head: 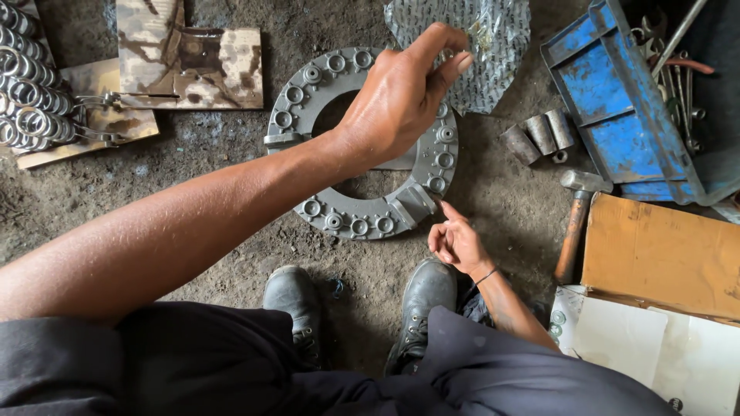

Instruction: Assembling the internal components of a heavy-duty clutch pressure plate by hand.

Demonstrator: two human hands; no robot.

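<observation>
A grey metal ring plate [362, 223] with several round bosses along its rim lies flat on the dirt floor. My left hand [393, 100] hovers over its upper right part, thumb and fingertips pinched together beside a crinkled clear plastic bag [493, 46]; whether anything small sits in the pinch is not visible. My right hand [455, 243] is low at the ring's lower right edge, fingers loosely curled, index finger pointing toward the rim, holding nothing. My two black boots [297, 296] stand just below the ring.
Three short metal cylinders [539, 135] and a wooden-handled hammer [576, 223] lie to the right. A blue metal toolbox [609, 108] with tools is at the top right, with a cardboard box [655, 254] below it. Coil springs [27, 100] and wooden boards [193, 62] sit at the top left.
</observation>
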